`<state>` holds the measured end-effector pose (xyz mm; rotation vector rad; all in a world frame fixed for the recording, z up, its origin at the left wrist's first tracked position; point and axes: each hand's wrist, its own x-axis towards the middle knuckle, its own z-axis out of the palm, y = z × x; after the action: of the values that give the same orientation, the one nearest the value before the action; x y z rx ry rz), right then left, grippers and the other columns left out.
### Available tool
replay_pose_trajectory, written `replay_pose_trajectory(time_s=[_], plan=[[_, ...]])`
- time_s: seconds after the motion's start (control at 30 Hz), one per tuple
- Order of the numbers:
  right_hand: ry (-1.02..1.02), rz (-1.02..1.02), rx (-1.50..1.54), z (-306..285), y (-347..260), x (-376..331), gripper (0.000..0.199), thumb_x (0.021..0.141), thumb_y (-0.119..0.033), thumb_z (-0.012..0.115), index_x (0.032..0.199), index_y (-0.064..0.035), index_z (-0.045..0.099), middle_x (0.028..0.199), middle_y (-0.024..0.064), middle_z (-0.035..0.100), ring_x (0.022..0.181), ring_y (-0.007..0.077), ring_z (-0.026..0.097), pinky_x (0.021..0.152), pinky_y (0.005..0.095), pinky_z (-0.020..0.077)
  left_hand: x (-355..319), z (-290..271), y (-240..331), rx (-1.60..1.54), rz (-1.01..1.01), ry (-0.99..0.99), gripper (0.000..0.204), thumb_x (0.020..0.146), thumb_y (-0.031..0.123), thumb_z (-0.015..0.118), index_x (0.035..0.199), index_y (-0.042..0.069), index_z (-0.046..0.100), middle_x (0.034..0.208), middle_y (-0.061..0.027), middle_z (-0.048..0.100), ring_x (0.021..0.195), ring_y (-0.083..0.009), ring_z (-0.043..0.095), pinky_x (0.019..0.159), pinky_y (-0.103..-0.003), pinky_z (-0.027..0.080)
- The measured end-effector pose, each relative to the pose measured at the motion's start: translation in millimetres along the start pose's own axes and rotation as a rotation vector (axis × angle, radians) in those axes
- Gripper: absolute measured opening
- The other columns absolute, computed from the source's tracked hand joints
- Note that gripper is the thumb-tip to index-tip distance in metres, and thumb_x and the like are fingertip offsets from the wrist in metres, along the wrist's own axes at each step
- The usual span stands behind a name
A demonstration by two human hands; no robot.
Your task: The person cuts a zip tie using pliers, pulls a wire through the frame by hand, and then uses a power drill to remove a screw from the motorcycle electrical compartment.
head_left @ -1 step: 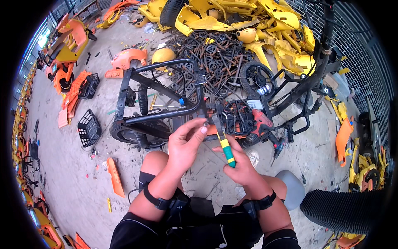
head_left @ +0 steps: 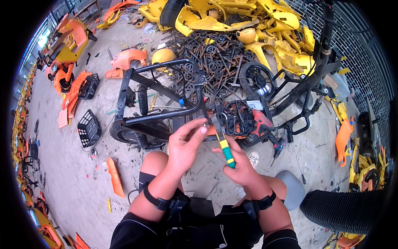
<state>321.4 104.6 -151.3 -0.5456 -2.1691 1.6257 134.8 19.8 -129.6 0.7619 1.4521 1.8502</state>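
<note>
My left hand [head_left: 184, 145] pinches a small metal piece [head_left: 205, 124] between thumb and forefinger; its exact kind is too small to make out. In my right hand [head_left: 240, 164] is a flat-bladed hand tool [head_left: 226, 150] with a green and yellow handle, its grey metal blade pointing up and away from me. The blade is close to the right of the pinched piece; whether they touch I cannot tell. Just beyond both hands stands a stripped black scooter frame [head_left: 161, 118]. A tangle of black cables [head_left: 236, 116] lies on its middle, beside a red cordless drill [head_left: 262, 122].
Behind the frame is a heap of rusty metal parts [head_left: 211, 62], with yellow body panels [head_left: 273, 25] piled farther back. Black plastic crates [head_left: 88, 128] and an orange panel [head_left: 115, 177] lie on the left floor. A black ribbed hose [head_left: 340, 211] lies at lower right.
The tool's blade end has shifted very slightly to the left. Otherwise both hands hold the same things in the same places.
</note>
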Motion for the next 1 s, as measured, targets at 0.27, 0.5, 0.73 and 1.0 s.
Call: replay_pose_trajectory(time_s=[0.27,0.5,0.73,1.0], plan=[[-0.052,0.048,0.138,0,-2,-2,0.065,0.071,0.005,0.053,0.133,-0.0100,0.066,0.159,0.0145,0.036,0.143,0.0277,0.043,0.109,0.0373,0.0414,-1,-2,-7,0.003,0.036,-0.014,0.019,0.096,0.003,0.071,0.114,-0.001,0.069,0.105,-0.0068,0.072,0.095,-0.0112,0.067,0.087,-0.026,0.054],[-0.101,0.093,0.214,0,-1,-2,0.064,0.072,0.005,0.054,0.134,-0.0096,0.065,0.159,0.0100,0.036,0.131,0.0212,0.050,0.100,0.0333,0.0464,0,1,-7,0.062,0.099,-0.009,0.016,0.093,0.004,0.073,0.108,-0.001,0.071,0.104,-0.0076,0.072,0.095,-0.0120,0.069,0.084,-0.025,0.055],[-0.121,0.088,0.233,3,1,-1,0.063,0.072,0.003,0.055,0.133,-0.0094,0.065,0.155,0.0070,0.039,0.113,0.0172,0.055,0.095,0.0321,0.0486,3,0,-12,0.139,0.149,-0.020,0.015,0.091,0.003,0.075,0.106,0.000,0.073,0.103,-0.0088,0.072,0.089,-0.0121,0.068,0.080,-0.026,0.056],[-0.135,0.132,0.191,4,-3,-2,0.056,0.073,0.001,0.058,0.128,-0.0086,0.065,0.146,0.0085,0.044,0.119,0.0207,0.054,0.096,0.0329,0.0477,3,-3,-7,0.202,0.174,-0.034,0.015,0.090,0.003,0.076,0.104,-0.001,0.074,0.100,-0.0099,0.073,0.088,-0.0132,0.069,0.079,-0.026,0.056]])
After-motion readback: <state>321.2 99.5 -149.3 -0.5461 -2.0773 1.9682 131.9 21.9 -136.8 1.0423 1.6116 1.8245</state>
